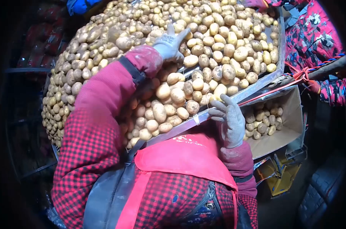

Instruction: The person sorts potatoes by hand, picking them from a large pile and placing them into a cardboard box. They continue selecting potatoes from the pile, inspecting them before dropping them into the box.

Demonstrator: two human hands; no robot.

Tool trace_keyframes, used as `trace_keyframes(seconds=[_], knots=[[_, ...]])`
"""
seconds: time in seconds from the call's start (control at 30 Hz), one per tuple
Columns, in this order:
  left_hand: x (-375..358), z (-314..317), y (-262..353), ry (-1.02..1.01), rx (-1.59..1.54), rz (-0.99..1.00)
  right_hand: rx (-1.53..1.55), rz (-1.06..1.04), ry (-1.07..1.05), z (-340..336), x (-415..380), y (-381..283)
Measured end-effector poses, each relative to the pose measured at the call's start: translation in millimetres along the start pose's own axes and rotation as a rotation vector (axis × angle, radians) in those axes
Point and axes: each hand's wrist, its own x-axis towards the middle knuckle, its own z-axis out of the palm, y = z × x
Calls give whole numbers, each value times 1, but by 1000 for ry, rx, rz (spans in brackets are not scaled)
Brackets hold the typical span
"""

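Note:
A heap of potatoes covers the sorting table in front of me. My left hand, in a grey-white work glove, reaches far over the heap with thumb and fingers spread on the potatoes; nothing is held in it. At the table's near metal rim, my right hand is raised in a dusty grey glove. Its fingers are apart and slightly bent, pointing toward the potatoes at the edge, and I see nothing in it.
Below the rim on the right, an open cardboard box holds several potatoes. A yellow crate stands under it. A co-worker's patterned pink sleeve is at the upper right, near a pole wrapped with rope. Another person's blue sleeve shows at the top left.

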Motion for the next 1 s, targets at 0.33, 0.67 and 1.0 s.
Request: trace_keyframes(seconds=[0.33,0.67,1.0], knots=[[59,19,-15,214,-247,180,14,39,37,-12,20,11],[99,12,30,218,-382,212,-67,84,47,-13,23,7],[130,6,50,297,-466,282,-90,26,87,-10,21,9]])
